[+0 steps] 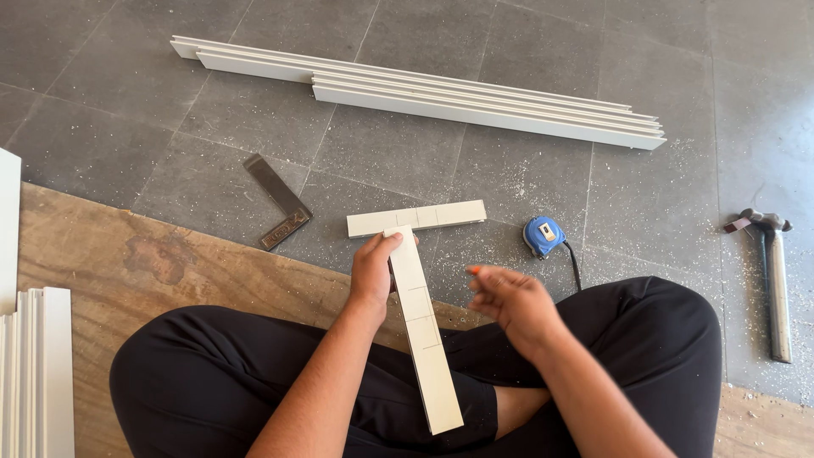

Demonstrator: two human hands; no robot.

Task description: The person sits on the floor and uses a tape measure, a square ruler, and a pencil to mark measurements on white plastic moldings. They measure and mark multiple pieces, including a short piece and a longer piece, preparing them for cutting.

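Grey tiled floor (526,51) — left hand (373,271) grips a white strip (421,322), right hand (509,301) loosely open, blurred.

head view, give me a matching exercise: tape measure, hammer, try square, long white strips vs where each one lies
Things:
1. tape measure
2. hammer
3. try square
4. long white strips

Places:
A. far right on the grey floor
B. top of the view, stacked lengthwise
C. left of the white T-shaped piece, near the plywood edge
D. just right of the T-shaped piece's crossbar

Pairs: 1-D, 2-A, 3-C, 4-B
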